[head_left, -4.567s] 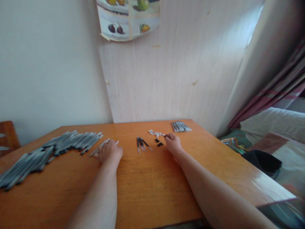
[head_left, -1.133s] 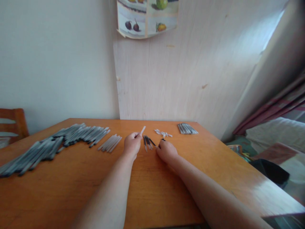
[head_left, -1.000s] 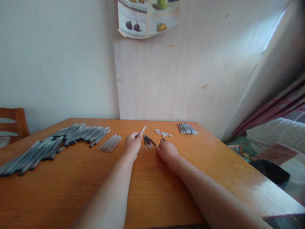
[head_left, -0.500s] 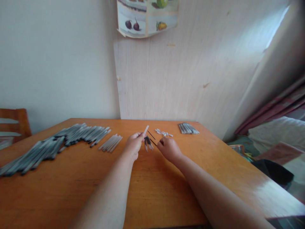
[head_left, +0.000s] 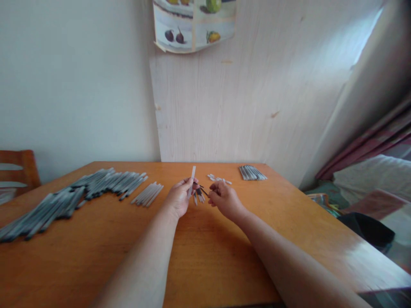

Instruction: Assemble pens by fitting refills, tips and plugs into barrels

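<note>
My left hand (head_left: 178,200) is closed around a translucent white pen barrel (head_left: 193,173), which stands nearly upright out of its fingers. To its right, my right hand (head_left: 226,201) pinches a thin dark stick, like a pen refill (head_left: 205,192), that points toward the left hand. A second short dark line shows by the left fingertips; whether that hand holds it, I cannot tell. Between and behind the hands, several dark-and-clear pen parts (head_left: 200,198) lie on the table, partly hidden by the fingers.
On the wooden table (head_left: 199,265), a large pile of grey pens with dark ends (head_left: 105,182) spreads at left. Several pale barrels (head_left: 148,195) lie beside it. Small white pieces (head_left: 219,179) sit behind my right hand, and a row of grey pens (head_left: 252,172) lies at back right.
The barrel in my left hand has turned from slanting right to nearly upright. My right hand has shifted slightly left, bringing its dark stick nearer the left fingers.
</note>
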Demonstrator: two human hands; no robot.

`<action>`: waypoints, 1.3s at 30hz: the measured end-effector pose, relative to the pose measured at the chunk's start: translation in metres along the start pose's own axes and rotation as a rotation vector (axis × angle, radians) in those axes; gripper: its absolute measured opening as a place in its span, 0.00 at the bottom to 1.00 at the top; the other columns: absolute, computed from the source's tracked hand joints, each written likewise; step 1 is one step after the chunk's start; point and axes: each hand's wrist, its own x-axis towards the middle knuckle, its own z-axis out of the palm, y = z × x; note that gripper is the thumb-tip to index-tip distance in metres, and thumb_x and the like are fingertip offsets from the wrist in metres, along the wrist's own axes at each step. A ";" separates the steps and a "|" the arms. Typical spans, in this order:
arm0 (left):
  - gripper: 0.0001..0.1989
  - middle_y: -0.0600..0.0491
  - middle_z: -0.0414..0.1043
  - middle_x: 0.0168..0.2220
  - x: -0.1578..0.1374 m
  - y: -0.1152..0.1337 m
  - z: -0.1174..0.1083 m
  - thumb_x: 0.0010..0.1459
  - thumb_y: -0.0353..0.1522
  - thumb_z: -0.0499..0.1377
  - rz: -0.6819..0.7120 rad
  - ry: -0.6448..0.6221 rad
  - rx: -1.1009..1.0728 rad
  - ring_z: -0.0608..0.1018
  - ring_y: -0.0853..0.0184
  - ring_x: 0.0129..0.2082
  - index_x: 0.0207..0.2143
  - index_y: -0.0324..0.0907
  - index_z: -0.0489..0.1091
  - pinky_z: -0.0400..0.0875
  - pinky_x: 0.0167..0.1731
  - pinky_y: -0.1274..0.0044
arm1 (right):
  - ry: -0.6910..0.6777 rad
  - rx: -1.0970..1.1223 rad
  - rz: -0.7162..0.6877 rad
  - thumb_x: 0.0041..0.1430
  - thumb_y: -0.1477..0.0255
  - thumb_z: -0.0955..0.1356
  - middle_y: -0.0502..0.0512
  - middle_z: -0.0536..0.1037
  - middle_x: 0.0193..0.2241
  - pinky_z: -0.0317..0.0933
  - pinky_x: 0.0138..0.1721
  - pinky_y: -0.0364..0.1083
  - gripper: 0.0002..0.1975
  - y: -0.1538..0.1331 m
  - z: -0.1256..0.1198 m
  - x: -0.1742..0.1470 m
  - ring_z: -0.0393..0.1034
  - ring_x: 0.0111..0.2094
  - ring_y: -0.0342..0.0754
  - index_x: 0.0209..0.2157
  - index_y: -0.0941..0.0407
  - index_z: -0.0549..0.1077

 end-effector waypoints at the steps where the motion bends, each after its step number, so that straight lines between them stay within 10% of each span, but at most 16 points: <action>1: 0.06 0.51 0.76 0.36 -0.001 0.000 0.001 0.52 0.32 0.63 -0.011 0.004 -0.017 0.76 0.71 0.32 0.33 0.39 0.73 0.66 0.34 0.78 | 0.000 0.090 0.001 0.52 0.70 0.67 0.48 0.74 0.22 0.64 0.25 0.43 0.08 -0.002 0.000 0.000 0.71 0.22 0.44 0.35 0.55 0.66; 20: 0.10 0.50 0.76 0.33 -0.011 -0.002 0.006 0.50 0.35 0.65 -0.144 -0.175 0.225 0.75 0.70 0.30 0.34 0.39 0.73 0.63 0.32 0.78 | 0.575 0.522 -0.032 0.47 0.65 0.72 0.56 0.78 0.32 0.65 0.25 0.39 0.13 -0.023 -0.069 0.015 0.74 0.29 0.43 0.32 0.58 0.71; 39: 0.14 0.49 0.75 0.33 -0.014 -0.001 0.006 0.51 0.40 0.63 -0.144 -0.306 0.454 0.71 0.69 0.31 0.34 0.38 0.73 0.61 0.36 0.75 | 0.586 0.465 -0.108 0.49 0.65 0.72 0.54 0.77 0.28 0.64 0.27 0.41 0.12 -0.026 -0.074 0.014 0.71 0.27 0.42 0.33 0.58 0.72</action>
